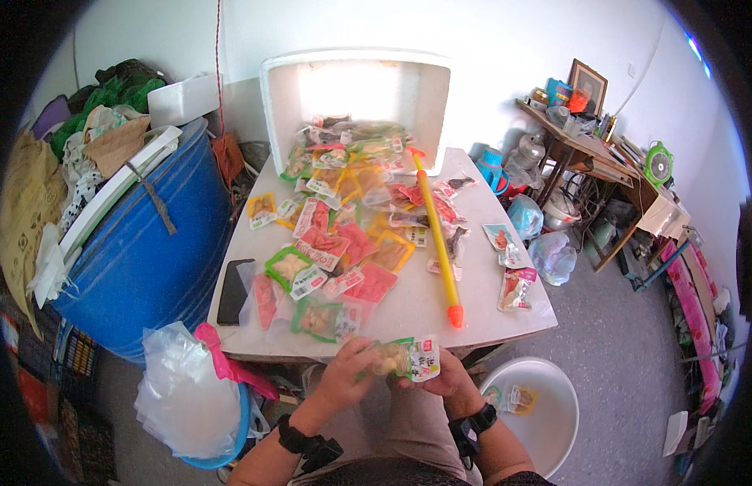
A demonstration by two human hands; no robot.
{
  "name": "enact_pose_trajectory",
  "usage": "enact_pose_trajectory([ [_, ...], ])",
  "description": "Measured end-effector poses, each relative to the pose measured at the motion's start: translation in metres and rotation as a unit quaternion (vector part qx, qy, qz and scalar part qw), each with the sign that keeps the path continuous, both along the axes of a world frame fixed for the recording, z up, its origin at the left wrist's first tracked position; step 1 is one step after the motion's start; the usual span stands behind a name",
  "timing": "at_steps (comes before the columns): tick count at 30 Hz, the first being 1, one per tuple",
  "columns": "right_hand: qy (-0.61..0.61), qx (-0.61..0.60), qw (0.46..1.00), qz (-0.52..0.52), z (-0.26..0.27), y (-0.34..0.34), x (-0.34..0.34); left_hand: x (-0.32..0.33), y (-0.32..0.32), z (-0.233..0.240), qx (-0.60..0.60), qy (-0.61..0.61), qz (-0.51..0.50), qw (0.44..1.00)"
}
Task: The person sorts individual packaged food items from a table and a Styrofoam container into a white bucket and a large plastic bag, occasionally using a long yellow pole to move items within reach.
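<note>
Both hands are over my lap at the table's near edge. My left hand (pixel 350 372) grips one end of a green-and-white vacuum-sealed food packet (pixel 406 357), and my right hand (pixel 444 372) holds its printed end. Just beyond them a green-edged packet (pixel 322 319) lies on the white table (pixel 412 322), partly under a clear plastic bag. Farther back is a pile of red, yellow and green packets (pixel 351 243), which reaches into a white foam box (pixel 357 59) lying on its side. A yellow tube with orange ends (pixel 438 243) lies right of the pile.
A black phone (pixel 235 291) lies at the table's left edge, several packets (pixel 517 288) at the right. A metal basin (pixel 549 425) with packets stands on the floor at the right. Clear plastic bags (pixel 184 395) fill a blue basin (pixel 233 452) at lower left, below a large blue tub (pixel 151 255).
</note>
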State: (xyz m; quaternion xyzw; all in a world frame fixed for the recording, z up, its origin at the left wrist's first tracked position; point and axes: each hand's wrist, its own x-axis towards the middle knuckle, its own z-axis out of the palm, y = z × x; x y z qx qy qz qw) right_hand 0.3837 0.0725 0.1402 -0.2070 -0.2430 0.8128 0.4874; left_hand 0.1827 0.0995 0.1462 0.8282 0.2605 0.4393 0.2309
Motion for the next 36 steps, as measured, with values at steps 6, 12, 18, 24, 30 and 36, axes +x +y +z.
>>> enact_pose_trajectory([
  [6,-0.003,0.012,1.000,0.026,-0.002,-0.008,-0.002,-0.005,-0.005,-0.009,0.043,0.103,0.015,0.994],
  [12,-0.016,-0.018,0.996,-0.090,-0.021,-0.001,-0.002,0.000,0.000,-0.026,0.064,0.105,0.158,0.980],
  [18,-0.022,0.006,0.974,-0.227,-0.031,0.002,-0.006,0.002,0.001,-0.017,-0.064,0.213,0.244,0.944],
  [24,-0.012,0.017,0.966,-0.257,-0.016,0.002,-0.026,0.000,0.015,-0.037,-0.149,0.198,0.240,0.939],
  [30,-0.361,0.184,0.874,-0.267,-0.049,0.008,-0.029,0.006,0.017,-0.025,-0.156,0.082,0.217,0.960],
  [36,-0.021,-0.024,0.970,-0.243,-0.029,0.013,-0.039,0.009,0.018,-0.019,-0.067,0.161,0.232,0.957],
])
